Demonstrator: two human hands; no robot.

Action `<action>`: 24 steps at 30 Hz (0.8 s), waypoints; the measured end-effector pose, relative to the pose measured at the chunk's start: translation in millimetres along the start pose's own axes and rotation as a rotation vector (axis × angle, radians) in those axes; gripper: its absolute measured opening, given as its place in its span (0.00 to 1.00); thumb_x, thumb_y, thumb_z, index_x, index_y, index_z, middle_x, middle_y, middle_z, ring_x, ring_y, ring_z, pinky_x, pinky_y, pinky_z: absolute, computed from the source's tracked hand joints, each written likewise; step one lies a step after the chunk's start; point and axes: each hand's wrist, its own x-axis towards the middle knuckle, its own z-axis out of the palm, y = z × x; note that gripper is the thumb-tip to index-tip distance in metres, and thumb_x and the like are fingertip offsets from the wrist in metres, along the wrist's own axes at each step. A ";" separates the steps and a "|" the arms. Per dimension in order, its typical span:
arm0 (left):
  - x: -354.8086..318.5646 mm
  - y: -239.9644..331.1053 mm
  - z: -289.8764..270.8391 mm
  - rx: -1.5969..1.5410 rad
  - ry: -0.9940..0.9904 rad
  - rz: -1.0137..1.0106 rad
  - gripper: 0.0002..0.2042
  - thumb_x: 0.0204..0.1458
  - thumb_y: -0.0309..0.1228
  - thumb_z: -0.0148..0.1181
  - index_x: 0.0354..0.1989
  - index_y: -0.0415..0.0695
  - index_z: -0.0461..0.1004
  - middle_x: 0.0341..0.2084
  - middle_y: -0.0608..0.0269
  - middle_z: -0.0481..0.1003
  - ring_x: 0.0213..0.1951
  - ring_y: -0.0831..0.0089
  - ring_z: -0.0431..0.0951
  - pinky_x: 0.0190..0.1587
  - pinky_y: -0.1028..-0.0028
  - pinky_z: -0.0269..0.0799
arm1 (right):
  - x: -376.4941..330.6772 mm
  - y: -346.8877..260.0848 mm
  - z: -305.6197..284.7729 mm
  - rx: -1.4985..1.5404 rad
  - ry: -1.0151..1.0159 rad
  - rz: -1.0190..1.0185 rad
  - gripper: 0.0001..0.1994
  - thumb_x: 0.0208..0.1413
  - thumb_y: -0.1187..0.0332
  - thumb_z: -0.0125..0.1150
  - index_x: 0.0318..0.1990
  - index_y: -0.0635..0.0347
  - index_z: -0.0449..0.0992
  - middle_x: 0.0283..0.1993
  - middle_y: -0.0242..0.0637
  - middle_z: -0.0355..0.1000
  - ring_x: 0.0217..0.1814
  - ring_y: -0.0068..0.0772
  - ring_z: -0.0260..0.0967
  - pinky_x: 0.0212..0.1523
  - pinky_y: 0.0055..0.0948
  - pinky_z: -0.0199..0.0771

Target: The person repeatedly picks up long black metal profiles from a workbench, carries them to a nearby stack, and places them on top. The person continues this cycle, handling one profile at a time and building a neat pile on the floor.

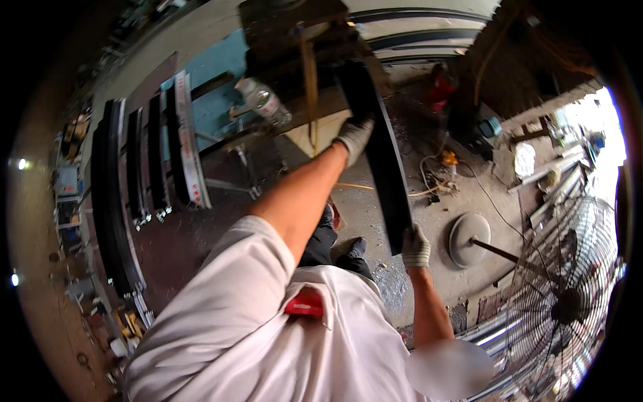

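Observation:
A long, flat black profile [384, 167] runs slantwise in front of me, its far end close to a dark machine or block. My left hand [355, 139], in a pale knit glove, is closed on its left edge toward the far part. Gripping the near end is my right hand [416, 248], in a similar glove, with its fingers partly hidden against the profile. The profile appears raised above the floor. What its far end touches is too dark to tell.
Several black profiles [110, 201] lie on the left, beside a clear plastic bottle [266, 104]. A large wire-caged fan [566, 305] with a round base [469, 240] stands at right. An orange-yellow cable [429, 192] crosses the floor. Long metal bars [559, 167] are piled far right.

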 end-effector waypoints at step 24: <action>-266.2 -2.9 20.8 -0.567 0.015 0.356 0.27 0.54 0.31 0.65 0.59 0.40 0.60 0.49 0.64 0.71 0.50 0.77 0.70 0.54 0.74 0.68 | -64.7 -125.9 -86.3 -0.145 0.201 -0.611 0.12 0.59 0.66 0.55 0.48 0.61 0.74 0.29 0.50 0.74 0.27 0.54 0.73 0.28 0.43 0.72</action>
